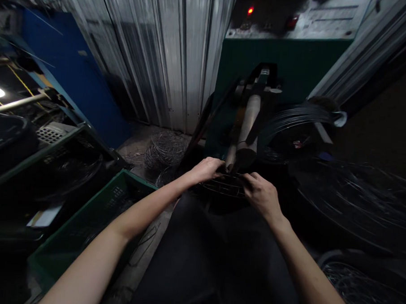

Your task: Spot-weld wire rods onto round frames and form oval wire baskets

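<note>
Both hands are closed on a thin, dark wire frame, with curved wires and short cross wires, held level in front of my body. My left hand grips its left side and my right hand its right side, fingers pinched. Between the hands, the frame's far edge lies at the tip of a metal electrode on a green machine, apparently a spot welder. A thick metal arm slopes down from the machine above it. Whether the tip touches the wire, I cannot tell.
A red lamp glows on the machine's panel. Coiled wire hangs at its right, with wire piles below. Tangled wire rings lie on the floor at left, near a green crate and a blue cabinet.
</note>
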A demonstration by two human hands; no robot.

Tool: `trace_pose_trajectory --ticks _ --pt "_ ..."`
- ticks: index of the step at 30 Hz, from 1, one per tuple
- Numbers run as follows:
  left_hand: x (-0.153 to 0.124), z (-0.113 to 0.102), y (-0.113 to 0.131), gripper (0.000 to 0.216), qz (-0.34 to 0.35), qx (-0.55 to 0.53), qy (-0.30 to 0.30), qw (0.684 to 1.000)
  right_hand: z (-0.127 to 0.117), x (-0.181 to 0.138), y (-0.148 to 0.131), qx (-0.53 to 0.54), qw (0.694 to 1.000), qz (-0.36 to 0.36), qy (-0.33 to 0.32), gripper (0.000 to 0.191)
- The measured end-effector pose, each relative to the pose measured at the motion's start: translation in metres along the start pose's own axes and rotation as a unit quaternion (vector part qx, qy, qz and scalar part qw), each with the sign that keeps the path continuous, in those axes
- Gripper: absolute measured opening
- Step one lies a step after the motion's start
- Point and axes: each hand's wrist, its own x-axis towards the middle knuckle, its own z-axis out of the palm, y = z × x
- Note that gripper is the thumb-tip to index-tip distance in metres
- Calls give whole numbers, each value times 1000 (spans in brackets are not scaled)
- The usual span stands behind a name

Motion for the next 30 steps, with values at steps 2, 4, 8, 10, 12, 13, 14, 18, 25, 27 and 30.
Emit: trace_pose_trajectory --ticks 2,4,8,10,12,13,14,18,25,27,30 --pt "2 0 -1 22 0 0 0 1000 1 2 0 -10 1000 -1 -2 38" --pt "5 -2 -2 22 1 3 1 1000 2 4 2 -17 1000 1 -2 39" --pt "8 -4 -4 23 6 1 3 1000 4 7 5 -18 1000 3 5 39" --pt "9 -5 -5 25 4 0 -2 1000 6 7 5 -12 1000 2 4 39" --pt "10 -4 -6 26 -3 -1 -13 1000 6 8 2 -7 1000 6 4 38" --pt "10 -4 -6 26 -5 -3 -20 1000 6 9 1 -6 1000 10 2 38" --pt "11 -4 -7 26 -5 -5 -27 1000 4 10 0 -3 1000 14 -2 38" --pt "12 -6 -6 27 -12 -7 -34 999 -10 4 13 50 998 32 6 30" --pt "8 -8 -9 27 -12 -47 -36 998 -14 -35 67 70 993 100 2 26" --pt "3 -6 -16 26 -19 -85 -32 996 -8 -37 68 81 993 90 -9 24" --pt "-8 -6 -28 26 -37 -106 -25 993 -1 -32 57 62 996 63 -5 21"
